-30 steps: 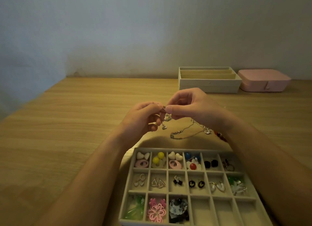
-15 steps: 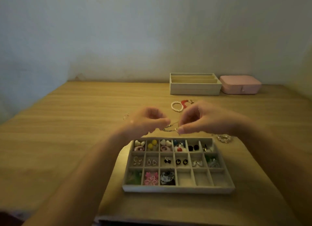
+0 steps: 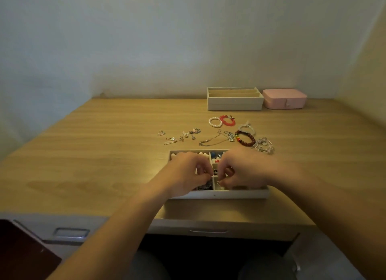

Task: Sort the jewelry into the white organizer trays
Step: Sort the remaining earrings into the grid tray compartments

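A pink case (image 3: 284, 98) sits at the wooden desk's (image 3: 104, 154) far edge.

- With the divided tray (image 3: 229, 193) as the clock's centre, the left hand (image 3: 188, 173) and right hand (image 3: 242, 169) cover it, blocking 6 o'clock.
- 9 o'clock: broad bare desk (image 3: 94, 154), open passage.
- 11 o'clock: scattered earrings (image 3: 179, 135).
- 12 to 2 o'clock: chains (image 3: 211, 140) and bracelets (image 3: 245, 138) crowd the rim.
- Farther at 1 o'clock: second tray (image 3: 235, 104) and pink box (image 3: 284, 98), near the wall.
- 3 o'clock: bare wood.
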{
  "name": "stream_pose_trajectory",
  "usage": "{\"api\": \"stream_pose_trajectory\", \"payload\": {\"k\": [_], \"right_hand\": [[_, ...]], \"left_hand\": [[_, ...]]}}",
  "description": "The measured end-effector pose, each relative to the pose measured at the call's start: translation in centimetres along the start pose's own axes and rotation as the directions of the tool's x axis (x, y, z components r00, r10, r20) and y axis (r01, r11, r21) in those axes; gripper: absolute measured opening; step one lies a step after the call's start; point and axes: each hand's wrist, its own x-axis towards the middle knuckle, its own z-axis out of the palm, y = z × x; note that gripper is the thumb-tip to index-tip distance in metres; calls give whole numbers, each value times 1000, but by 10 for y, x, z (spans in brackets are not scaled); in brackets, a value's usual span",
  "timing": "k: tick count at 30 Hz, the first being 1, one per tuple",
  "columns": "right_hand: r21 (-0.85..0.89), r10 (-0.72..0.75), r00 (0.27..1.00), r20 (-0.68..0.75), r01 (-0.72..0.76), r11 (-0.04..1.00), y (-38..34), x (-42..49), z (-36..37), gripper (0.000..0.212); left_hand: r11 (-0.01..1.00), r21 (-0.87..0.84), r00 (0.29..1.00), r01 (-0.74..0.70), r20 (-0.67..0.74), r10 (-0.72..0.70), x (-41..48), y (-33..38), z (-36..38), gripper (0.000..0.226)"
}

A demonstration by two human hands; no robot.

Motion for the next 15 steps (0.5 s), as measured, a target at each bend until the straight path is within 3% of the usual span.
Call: {"api": "stream_pose_trajectory", "payload": {"k": [5, 15], "right_hand": [[-88, -21, 999, -43, 17, 996, -2, 1, 0, 8], [35, -56, 998, -5, 56, 998, 11, 0, -9, 17]], "left_hand": [[999, -47, 1000, 2, -6, -2, 1, 0, -2, 14], [995, -93, 997, -24, 67, 31, 2, 8, -4, 24]]}}
